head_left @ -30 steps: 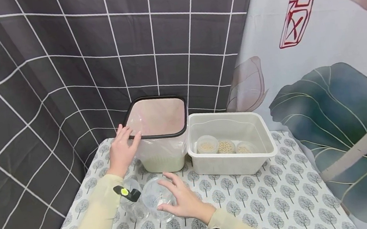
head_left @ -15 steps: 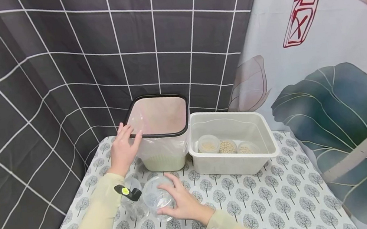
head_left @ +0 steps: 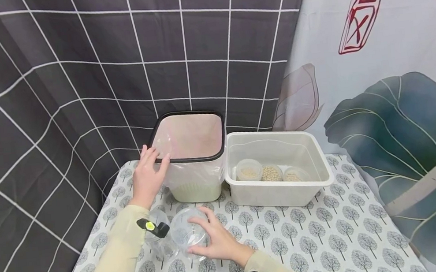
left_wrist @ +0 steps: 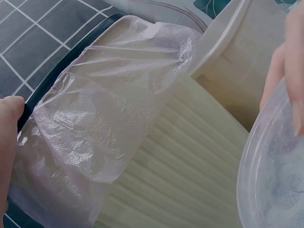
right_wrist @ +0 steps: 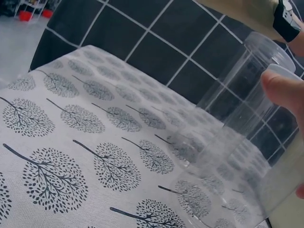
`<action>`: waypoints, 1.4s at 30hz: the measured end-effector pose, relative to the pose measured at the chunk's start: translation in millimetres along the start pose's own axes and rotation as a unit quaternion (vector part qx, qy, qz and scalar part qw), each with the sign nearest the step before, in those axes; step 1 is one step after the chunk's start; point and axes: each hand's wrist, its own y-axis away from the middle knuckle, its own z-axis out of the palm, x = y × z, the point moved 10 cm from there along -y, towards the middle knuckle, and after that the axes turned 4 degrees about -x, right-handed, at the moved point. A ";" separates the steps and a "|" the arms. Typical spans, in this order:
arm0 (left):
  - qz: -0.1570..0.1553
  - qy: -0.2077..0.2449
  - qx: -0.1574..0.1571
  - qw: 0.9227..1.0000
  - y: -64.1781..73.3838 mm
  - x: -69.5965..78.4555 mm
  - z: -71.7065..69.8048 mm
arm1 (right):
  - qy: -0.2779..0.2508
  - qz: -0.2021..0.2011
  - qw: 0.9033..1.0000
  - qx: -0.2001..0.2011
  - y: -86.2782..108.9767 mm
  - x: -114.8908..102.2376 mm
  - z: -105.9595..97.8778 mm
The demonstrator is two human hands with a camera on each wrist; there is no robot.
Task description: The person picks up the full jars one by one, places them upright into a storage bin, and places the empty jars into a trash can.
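My left hand (head_left: 146, 179) is at the front left corner of a pale green bin (head_left: 194, 192), thumb and fingertips touching its black rim (left_wrist: 57, 73). A translucent plastic bag (left_wrist: 118, 85) lines the bin and hangs over the outside. My right hand (head_left: 218, 240) grips a clear round plastic jar (head_left: 182, 230) near its top, thumb on one side and fingers on the other. In the right wrist view the thumb (right_wrist: 282, 90) lies at the jar's whitish top edge. A second clear jar (right_wrist: 268, 52) stands beside it, partly behind my left wrist in the head view.
Right of the bin stands a white rectangular tub (head_left: 280, 195). Inside it are small clear cups, one with round pale beans (head_left: 271, 173). The tree-print cloth (head_left: 306, 251) covers the table; a grid-patterned curtain (head_left: 161, 49) hangs behind.
The head view has shifted very slightly. Both hands, the bin and the jars hold the same places relative to each other.
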 end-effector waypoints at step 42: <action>0.003 -0.006 0.001 1.000 -0.8 4.2 -2.3 | -0.018 -0.087 0.988 0.124 1.3 -17.2 -65.2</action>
